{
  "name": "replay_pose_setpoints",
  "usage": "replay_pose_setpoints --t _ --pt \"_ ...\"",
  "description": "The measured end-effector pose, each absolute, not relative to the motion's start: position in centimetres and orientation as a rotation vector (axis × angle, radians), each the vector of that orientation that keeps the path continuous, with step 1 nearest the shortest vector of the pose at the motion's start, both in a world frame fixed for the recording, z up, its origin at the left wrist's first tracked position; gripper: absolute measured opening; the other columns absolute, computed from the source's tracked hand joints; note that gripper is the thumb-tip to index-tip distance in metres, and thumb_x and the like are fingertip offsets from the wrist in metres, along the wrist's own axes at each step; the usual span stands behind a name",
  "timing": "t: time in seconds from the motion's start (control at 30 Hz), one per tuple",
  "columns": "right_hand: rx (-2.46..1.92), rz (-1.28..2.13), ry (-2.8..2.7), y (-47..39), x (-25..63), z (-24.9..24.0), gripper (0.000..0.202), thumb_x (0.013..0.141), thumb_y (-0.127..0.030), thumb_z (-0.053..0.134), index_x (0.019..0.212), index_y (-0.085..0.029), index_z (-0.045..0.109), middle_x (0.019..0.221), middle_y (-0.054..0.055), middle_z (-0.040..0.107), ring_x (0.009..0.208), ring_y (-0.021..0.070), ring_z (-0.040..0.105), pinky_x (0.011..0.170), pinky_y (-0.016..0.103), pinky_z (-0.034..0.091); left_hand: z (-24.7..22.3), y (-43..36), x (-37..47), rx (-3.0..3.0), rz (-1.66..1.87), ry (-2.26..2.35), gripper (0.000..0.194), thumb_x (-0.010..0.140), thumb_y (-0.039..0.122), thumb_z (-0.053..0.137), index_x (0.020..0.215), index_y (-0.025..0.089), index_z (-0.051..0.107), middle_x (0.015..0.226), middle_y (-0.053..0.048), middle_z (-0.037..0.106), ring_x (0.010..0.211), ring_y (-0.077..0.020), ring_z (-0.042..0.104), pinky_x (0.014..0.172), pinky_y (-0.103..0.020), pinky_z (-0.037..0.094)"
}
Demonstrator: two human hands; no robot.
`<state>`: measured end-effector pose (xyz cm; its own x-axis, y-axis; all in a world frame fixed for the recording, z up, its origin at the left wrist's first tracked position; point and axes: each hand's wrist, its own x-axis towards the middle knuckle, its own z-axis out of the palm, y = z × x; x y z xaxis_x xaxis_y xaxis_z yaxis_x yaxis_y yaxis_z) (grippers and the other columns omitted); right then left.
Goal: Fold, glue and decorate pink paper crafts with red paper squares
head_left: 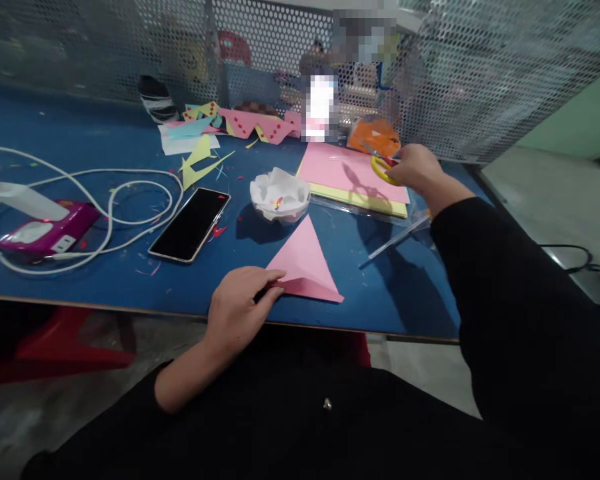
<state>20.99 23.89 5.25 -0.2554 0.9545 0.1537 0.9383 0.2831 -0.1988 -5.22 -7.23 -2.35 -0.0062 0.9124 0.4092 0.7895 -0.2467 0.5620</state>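
I have the left hand (240, 307) pinching the folded pink paper (304, 257), just nearside of the white bowl (280, 197).
Thumb and fingertips close on the paper's left corner, covering it from me. Right of the bowl, the right hand (420, 168) grips a yellow loop handle (379, 172) above the pink sheet (337, 172); I can't make out the rest of the tool or the farther fingers. Beyond the bowl, a bright screen (321, 100) is blurred into blocks.
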Motion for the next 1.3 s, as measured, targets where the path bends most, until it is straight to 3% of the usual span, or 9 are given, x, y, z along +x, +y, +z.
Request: replay_pose_setpoints --t 0.17,0.23,0.37,0.53,0.83,0.97,1.07,1.2,1.3 --pt "-1.559 0.422 -1.964 17.3 21.0 6.8 0.054 0.098 -0.023 0.038 0.147 -0.004 0.027 0.103 0.012 0.064 0.06 0.0046 0.054 0.057 0.027 0.041 1.2 -5.5 -5.1 1.768 1.11 1.649 0.017 0.088 0.029 0.069 0.1 0.021 0.078 0.098 -0.002 0.078 0.092 -0.0193 0.07 0.085 -0.029 0.051" --pt "-1.403 0.57 -1.906 14.3 20.6 6.8 0.051 0.096 -0.032 0.046 0.143 -0.014 0.036 0.097 0.003 0.062 0.054 0.0029 0.052 0.054 0.024 0.043 3.0 -4.2 -4.9 1.634 1.128 1.571 0.019 0.086 0.032 0.071 0.099 0.022 0.078 0.097 -0.002 0.078 0.089 -0.0184 0.07 0.084 -0.028 0.052" --pt "-0.903 1.217 -1.544 10.1 19.1 6.3 0.052 0.068 -0.042 0.082 0.111 -0.023 0.059 0.067 -0.009 0.055 0.037 0.005 0.044 0.036 0.023 0.036 5.9 -0.8 -4.6 1.434 1.208 1.345 0.027 0.078 0.033 0.078 0.102 0.021 0.078 0.09 -0.002 0.076 0.079 -0.0148 0.066 0.072 -0.024 0.051" --pt "-0.864 1.518 -1.527 8.4 17.9 5.5 0.05 0.07 -0.055 0.08 0.104 -0.023 0.063 0.066 -0.006 0.061 0.037 0.0056 0.046 0.032 0.02 0.033 7.3 3.2 -4.6 1.273 1.146 1.135 0.033 0.071 0.026 0.081 0.103 0.02 0.078 0.071 0.002 0.065 0.061 -0.0082 0.054 0.057 -0.02 0.041" --pt "-0.912 1.688 -1.472 7.7 17.5 4.7 0.043 0.06 -0.032 0.086 0.097 -0.023 0.067 0.057 -0.009 0.053 0.04 0.0058 0.045 0.037 0.02 0.035 5.2 4.7 -4.8 1.124 1.137 1.1 0.042 0.065 0.032 0.087 0.103 0.018 0.077 0.078 -0.002 0.07 0.068 -0.0125 0.059 0.06 -0.022 0.041" --pt "-0.931 1.644 -1.405 7.7 17.4 4.6 0.041 0.061 -0.032 0.083 0.098 -0.024 0.068 0.061 -0.007 0.055 0.044 0.0074 0.045 0.038 0.022 0.035 4.9 4.7 -4.8 1.034 1.201 1.054 0.057 0.071 0.057 0.079 0.111 0.017 0.075 0.08 -0.005 0.071 0.063 -0.013 0.058 0.054 -0.022 0.04" --pt "-0.936 1.601 -1.342 8.1 17.5 4.2 0.043 0.06 -0.033 0.083 0.099 -0.025 0.068 0.062 -0.007 0.053 0.044 0.0084 0.044 0.039 0.023 0.035 4.8 4.5 -4.7 1.012 1.211 1.012 0.061 0.072 0.069 0.072 0.105 0.019 0.076 0.087 -0.006 0.073 0.073 -0.0167 0.064 0.061 -0.025 0.047" --pt "-0.95 1.537 -1.284 8.5 17.8 3.8 0.042 0.058 -0.033 0.085 0.096 -0.026 0.069 0.065 -0.005 0.054 0.049 0.0087 0.044 0.043 0.023 0.035 4.4 4.2 -4.4 1.006 1.157 1.031 0.044 0.064 0.059 0.084 0.08 0.019 0.076 0.074 -0.002 0.072 0.072 -0.0161 0.065 0.064 -0.024 0.048" --pt "-0.945 1.535 -1.29 8.5 17.8 3.6 0.04 0.06 -0.035 0.086 0.096 -0.028 0.069 0.066 -0.005 0.054 0.049 0.0095 0.044 0.042 0.024 0.035 4.2 4.0 -4.2 1.009 1.11 1.074 0.035 0.061 0.042 0.091 0.084 0.02 0.078 0.083 -0.003 0.077 0.077 -0.0164 0.067 0.068 -0.025 0.05"
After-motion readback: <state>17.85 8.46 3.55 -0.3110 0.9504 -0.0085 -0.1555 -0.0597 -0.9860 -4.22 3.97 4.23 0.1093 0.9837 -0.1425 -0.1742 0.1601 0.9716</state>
